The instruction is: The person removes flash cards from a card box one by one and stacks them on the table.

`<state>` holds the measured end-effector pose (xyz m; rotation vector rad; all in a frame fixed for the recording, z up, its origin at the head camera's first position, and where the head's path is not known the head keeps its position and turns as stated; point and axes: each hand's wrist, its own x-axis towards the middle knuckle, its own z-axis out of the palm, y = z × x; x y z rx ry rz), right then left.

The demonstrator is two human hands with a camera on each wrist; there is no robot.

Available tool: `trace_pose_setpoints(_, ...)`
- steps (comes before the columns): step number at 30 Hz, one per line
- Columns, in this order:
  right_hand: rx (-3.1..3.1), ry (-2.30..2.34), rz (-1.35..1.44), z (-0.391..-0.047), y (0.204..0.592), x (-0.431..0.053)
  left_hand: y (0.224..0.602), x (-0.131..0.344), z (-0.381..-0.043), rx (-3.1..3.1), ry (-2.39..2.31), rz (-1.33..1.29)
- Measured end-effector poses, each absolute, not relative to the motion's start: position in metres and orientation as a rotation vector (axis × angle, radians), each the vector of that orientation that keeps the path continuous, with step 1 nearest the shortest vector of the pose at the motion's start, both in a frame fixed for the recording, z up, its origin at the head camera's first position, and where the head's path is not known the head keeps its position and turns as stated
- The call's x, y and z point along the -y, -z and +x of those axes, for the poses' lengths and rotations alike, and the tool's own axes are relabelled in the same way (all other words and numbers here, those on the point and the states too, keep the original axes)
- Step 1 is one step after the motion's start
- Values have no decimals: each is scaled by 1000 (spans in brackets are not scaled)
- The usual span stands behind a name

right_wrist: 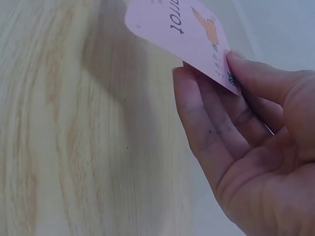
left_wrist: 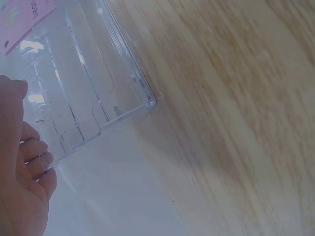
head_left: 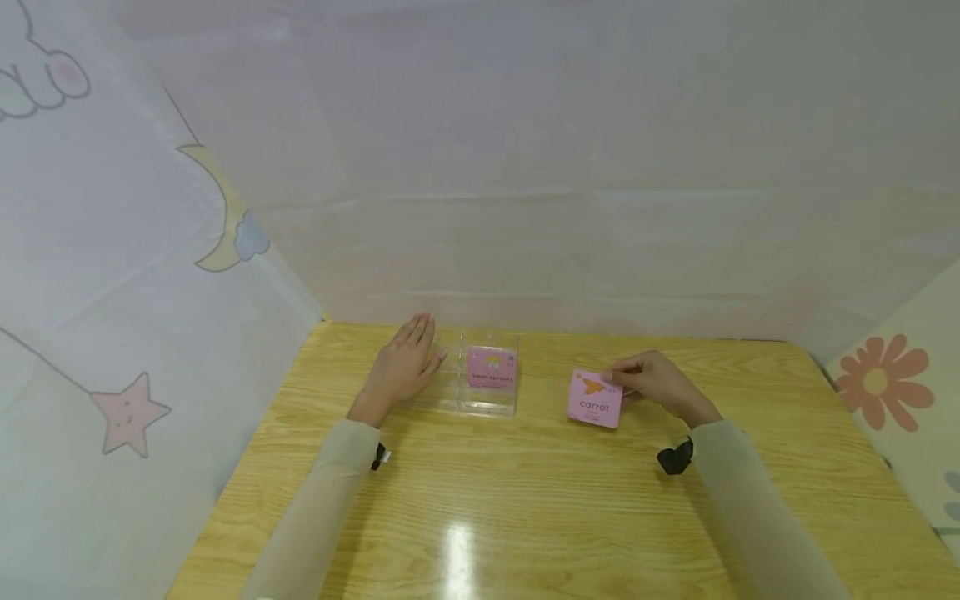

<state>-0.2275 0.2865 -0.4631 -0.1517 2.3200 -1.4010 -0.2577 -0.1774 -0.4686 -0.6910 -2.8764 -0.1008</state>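
My right hand (head_left: 651,379) pinches a pink carrot card (head_left: 594,400) by its upper right corner, thumb on the printed face and fingers behind. Close up in the right wrist view, the card (right_wrist: 182,24) is tilted above the wood. A clear plastic case (head_left: 487,408) with divided sections lies on the table to the left. Its right part bears a pink bean sprouts card (head_left: 492,367). My left hand (head_left: 401,367) rests along the case's left side with straight fingers and the thumb toward the case. In the left wrist view, the fingertips touch the case (left_wrist: 83,73) at its edge.
The wooden table (head_left: 465,492) ends at a pale cloth wall (head_left: 525,208) close behind the case. Printed side cloths stand at left and right, with a star (head_left: 131,414) and a flower (head_left: 885,382) on them.
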Motion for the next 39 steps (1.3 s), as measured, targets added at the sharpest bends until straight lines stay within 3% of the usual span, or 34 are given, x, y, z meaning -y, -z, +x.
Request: trace_pose_setpoints(39,-2298,1375,-188,-235,482,-284,466,175,-256,2900,128,-671)
